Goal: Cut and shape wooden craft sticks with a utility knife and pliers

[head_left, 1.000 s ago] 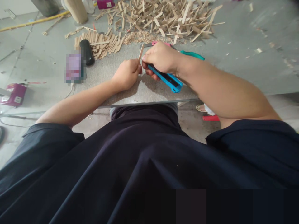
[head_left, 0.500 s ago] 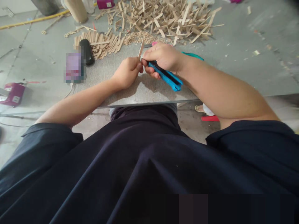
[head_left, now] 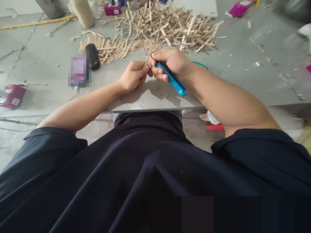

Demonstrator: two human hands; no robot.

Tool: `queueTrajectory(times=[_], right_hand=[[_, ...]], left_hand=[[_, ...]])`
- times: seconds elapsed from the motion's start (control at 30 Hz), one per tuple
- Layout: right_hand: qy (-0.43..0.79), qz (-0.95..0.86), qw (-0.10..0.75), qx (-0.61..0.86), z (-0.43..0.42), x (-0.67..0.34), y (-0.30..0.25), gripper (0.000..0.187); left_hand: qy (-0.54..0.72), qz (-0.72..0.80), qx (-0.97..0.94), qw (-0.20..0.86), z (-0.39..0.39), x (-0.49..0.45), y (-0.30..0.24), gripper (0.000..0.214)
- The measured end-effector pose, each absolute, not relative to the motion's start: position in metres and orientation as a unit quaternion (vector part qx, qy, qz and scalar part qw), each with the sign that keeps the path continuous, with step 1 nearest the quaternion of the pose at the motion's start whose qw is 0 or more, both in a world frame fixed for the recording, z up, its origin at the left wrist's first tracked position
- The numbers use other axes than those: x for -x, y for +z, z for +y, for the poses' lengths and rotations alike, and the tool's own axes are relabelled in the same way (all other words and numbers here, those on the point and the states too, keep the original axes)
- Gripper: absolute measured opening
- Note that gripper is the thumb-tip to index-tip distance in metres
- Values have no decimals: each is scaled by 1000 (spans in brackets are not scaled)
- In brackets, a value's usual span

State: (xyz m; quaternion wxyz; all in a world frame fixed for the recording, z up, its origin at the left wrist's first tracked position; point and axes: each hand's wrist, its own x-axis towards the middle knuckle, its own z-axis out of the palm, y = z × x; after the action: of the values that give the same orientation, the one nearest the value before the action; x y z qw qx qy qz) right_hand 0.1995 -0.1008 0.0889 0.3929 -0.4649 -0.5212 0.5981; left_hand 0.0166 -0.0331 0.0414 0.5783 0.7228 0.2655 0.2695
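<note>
My left hand is closed, pinching the lower end of a flat wooden craft stick that points up and away. Wrapped around a blue utility knife, my right hand has its fingertips right against the stick. The knife's handle slants down to the right out of the palm, with a dark slot along it. Fingers hide its front end and any blade. Both hands meet above a wood-grain board at the table's near edge.
Beyond the hands lie wood crumbs, a heap of crossed sticks and a row of sticks. To the left are a black oval case, a blurred-out device with a cable and a purple pack. A cup stands farther back.
The view has shifted slightly. My right hand has turned a little around the knife, covering the metal tip that showed before. The stick leans slightly more to the right.
</note>
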Motion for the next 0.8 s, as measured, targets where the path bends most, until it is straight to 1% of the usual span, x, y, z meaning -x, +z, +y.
queueTrajectory(times=[0.1,0.27,0.4,0.53,0.8], right_hand=[[559,-543,408,476,-98,-202,87,35],[507,-574,393,509,-94,-208,82,35],[456,-609,382,525,-91,-209,75,33],[421,-637,373,526,-87,-209,67,35],[383,-654,359,544,-94,-207,71,33]], left_hand=[[281,262,-728,569,-33,-17,42,44],[302,301,-708,562,-28,-18,40,29],[309,312,-728,527,-26,-19,38,31],[340,305,-728,511,-28,-20,42,38],[364,313,-683,551,-36,-21,50,43]])
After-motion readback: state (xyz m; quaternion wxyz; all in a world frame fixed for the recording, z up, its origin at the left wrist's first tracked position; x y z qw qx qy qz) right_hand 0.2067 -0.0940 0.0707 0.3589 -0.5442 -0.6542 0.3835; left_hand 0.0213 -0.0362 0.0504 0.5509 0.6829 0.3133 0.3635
